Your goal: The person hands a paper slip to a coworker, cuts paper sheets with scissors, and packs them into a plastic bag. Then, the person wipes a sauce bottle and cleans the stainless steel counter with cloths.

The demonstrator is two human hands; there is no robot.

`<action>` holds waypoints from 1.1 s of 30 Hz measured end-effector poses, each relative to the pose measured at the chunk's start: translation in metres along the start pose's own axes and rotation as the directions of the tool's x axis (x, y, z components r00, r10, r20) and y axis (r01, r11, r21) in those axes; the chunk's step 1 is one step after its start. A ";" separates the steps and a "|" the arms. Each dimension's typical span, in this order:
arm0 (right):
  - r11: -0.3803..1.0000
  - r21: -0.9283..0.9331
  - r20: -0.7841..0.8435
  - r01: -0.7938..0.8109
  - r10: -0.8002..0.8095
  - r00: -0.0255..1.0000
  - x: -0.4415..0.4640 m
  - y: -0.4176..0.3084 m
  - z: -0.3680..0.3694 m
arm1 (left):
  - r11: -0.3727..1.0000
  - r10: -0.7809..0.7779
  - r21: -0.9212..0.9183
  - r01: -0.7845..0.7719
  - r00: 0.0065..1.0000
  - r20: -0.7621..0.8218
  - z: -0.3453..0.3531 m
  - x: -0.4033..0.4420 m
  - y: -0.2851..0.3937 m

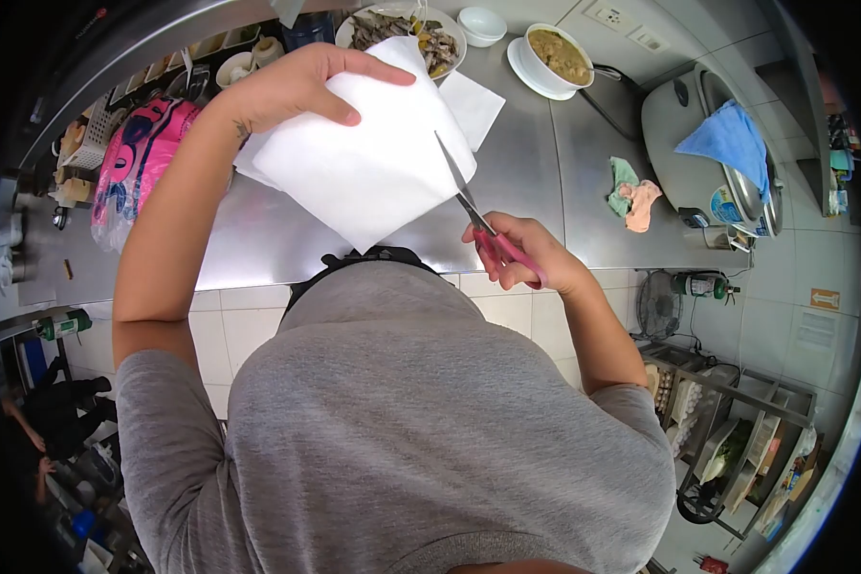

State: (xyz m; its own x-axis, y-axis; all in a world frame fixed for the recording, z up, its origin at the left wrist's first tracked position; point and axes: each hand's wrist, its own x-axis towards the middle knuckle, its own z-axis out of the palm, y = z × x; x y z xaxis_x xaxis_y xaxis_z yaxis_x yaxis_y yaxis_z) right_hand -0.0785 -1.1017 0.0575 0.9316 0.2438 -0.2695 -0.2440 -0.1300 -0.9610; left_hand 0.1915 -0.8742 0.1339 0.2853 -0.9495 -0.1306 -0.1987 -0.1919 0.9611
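Observation:
My left hand [308, 88] grips white paper sheets [368, 153] near their upper left edge, thumb and fingers on top. The paper hangs over the front of the steel counter, one corner pointing down toward my waist. In my right hand [531, 247] is a pair of scissors [493, 239] with pink handles. Its blades point up and left, at the right edge of the paper, and look parted. Whether they have cut into the paper I cannot tell. A smaller white sheet [473, 107] lies on the counter behind.
On the steel counter [631, 251] stand a plate of dark food [438, 36], white bowls [482, 25] and a bowl of soup [558, 57]. A pink bag [142, 153] is at left. Cloths [634, 194] and a large cooker [674, 143] are at right. Another person [57, 421] is at lower left.

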 end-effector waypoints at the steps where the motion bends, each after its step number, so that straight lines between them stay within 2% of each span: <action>1: 1.000 -0.013 -0.004 0.004 -0.004 1.000 0.000 -0.001 0.001 | 1.000 0.009 0.025 -0.008 1.000 -0.003 0.000 0.000 0.001; 5: 0.993 -0.088 -0.077 -0.076 0.069 0.995 -0.002 0.002 0.001 | 0.996 0.024 0.087 -0.023 1.000 -0.010 -0.002 -0.001 0.006; 8: 0.983 -0.023 -0.120 -0.184 0.180 0.976 -0.002 -0.005 0.007 | 0.993 0.049 0.105 -0.046 0.999 -0.017 -0.002 -0.002 0.006; 14: 0.993 0.047 -0.004 0.108 -0.108 0.994 0.012 -0.001 0.016 | 0.996 0.035 0.076 -0.036 0.999 0.019 0.007 -0.006 0.011; 17: 0.995 -0.015 -0.001 0.097 -0.097 0.995 0.013 -0.004 0.016 | 0.984 0.080 0.160 -0.083 0.996 0.027 0.012 -0.007 0.015; 20: 0.998 -0.039 -0.050 -0.044 0.042 0.998 0.008 -0.003 0.015 | 0.973 0.073 0.219 -0.074 0.997 0.015 0.011 -0.008 0.016; 23: 0.994 -0.012 -0.099 -0.105 0.103 0.990 0.008 0.000 0.017 | 0.951 0.072 0.301 -0.067 0.997 -0.005 0.013 -0.012 0.023; 26: 0.998 -0.016 -0.068 -0.062 0.061 0.996 0.011 -0.005 0.018 | 0.969 0.074 0.235 -0.076 0.997 0.019 0.014 -0.014 0.027; 29: 0.993 0.067 -0.020 0.101 -0.100 0.995 0.019 -0.001 0.021 | 0.938 0.137 0.317 -0.144 0.990 0.042 0.023 -0.015 0.028; 30: 0.992 0.035 -0.024 0.120 -0.119 0.993 0.021 -0.001 0.022 | 0.933 0.139 0.331 -0.145 0.989 0.042 0.025 -0.015 0.030; 32: 0.987 -0.031 -0.028 0.157 -0.158 0.987 0.023 -0.001 0.022 | 0.922 0.140 0.358 -0.146 0.989 0.041 0.026 -0.015 0.032; 33: 0.996 -0.027 -0.055 0.082 -0.083 0.995 0.022 -0.003 0.022 | 0.919 0.134 0.369 -0.136 0.990 0.031 0.025 -0.016 0.032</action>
State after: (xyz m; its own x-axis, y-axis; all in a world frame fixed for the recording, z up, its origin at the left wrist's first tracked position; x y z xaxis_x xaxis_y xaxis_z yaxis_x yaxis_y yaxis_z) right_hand -0.0634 -1.0747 0.0529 0.9621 0.2004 -0.1847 -0.1595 -0.1357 -0.9778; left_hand 0.1568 -0.8716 0.1605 0.2270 -0.9739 -0.0078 -0.5676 -0.1388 0.8115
